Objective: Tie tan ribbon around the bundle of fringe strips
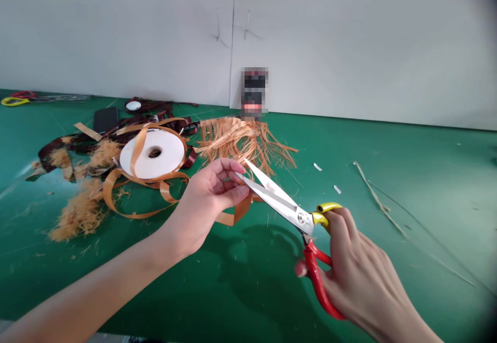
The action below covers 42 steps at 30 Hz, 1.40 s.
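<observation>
My left hand (202, 203) is closed, thumb and fingers pinched on a gold-brown ribbon (234, 214), part of which hangs below the fingertips. In my right hand (363, 268) is a pair of scissors (281, 200) with one yellow and one red handle. The blades are parted slightly and point left, their tips at the left fingertips. To the left of that hand lies a white ribbon spool (171, 152) with gold-brown ribbon loosely unwound around it. Behind the fingers a bundle of tan, fringed strands (233, 138) rests on the table.
Dark brown ribbon (48, 151) and frizzy tan fibre clumps (79, 211) lie at left, near a black phone-like object (106, 119). Another pair of scissors (15, 101) lies far left. Thin strands (375, 195) lie at right on the green table (427, 177); a white wall (349, 38) stands behind.
</observation>
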Available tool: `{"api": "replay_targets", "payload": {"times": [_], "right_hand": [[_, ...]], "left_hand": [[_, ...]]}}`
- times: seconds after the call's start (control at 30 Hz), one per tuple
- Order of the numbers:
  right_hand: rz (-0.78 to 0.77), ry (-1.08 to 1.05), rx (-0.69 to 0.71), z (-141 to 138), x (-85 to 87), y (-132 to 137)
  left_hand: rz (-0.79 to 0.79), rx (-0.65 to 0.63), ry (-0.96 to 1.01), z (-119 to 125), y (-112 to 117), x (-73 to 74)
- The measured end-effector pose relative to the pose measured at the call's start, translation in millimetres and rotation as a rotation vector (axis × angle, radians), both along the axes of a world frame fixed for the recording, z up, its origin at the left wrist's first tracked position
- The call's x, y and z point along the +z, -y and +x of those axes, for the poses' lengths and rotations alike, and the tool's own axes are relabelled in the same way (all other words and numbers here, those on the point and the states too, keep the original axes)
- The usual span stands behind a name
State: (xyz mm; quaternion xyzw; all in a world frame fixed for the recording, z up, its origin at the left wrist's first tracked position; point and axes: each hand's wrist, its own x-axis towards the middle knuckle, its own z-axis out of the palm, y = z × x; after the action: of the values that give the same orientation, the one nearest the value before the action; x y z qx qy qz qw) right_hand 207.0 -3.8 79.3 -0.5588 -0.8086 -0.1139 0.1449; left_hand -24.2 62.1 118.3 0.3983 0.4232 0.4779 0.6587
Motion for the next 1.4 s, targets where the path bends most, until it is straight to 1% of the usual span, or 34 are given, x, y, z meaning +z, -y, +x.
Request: {"api": "replay_targets", "payload": {"times": [0.17, 0.3, 0.43, 0.53, 0.63, 0.87, 1.1, 1.23, 1.4], "right_hand": [[-0.031, 0.020, 0.002, -2.5, 1.9, -2.7], [-0.039, 0.023, 0.010, -3.3, 3.2, -3.4], [-0.053, 0.030, 0.017, -3.9, 3.0, -4.4], [-0.051, 0.041, 0.038, -3.3, 3.4, -5.8], [-0.048, 0.056, 0.065, -1.6, 3.9, -7.1], [-0.049, 0.049, 0.070, -0.5, 4.0, -8.2], [-0.006, 0.094, 0.090, 0.1, 2.8, -9.9], [0.009, 0.104, 0.095, 0.1, 3.5, -10.7], [-0.024, 0.119, 0.086, 0.9, 4.5, -9.7]], "left_hand": [[-0.031, -0.002, 0.007, 1.7, -1.2, 4.0], [-0.005, 0.010, 0.033, -0.1, -1.9, 1.7], [0.005, -0.009, 0.036, -3.0, -2.7, -1.1], [0.005, -0.023, 0.041, -4.9, -3.3, -2.1], [-0.006, -0.004, 0.022, -5.7, -3.8, -2.4], [-0.005, 0.012, -0.006, -5.7, -4.0, -0.9], [0.026, -0.023, -0.037, -9.1, -5.1, -3.4], [0.012, -0.033, -0.006, -9.7, -5.1, -4.1], [-0.022, -0.031, 0.017, -7.7, -4.0, -1.7]]}}
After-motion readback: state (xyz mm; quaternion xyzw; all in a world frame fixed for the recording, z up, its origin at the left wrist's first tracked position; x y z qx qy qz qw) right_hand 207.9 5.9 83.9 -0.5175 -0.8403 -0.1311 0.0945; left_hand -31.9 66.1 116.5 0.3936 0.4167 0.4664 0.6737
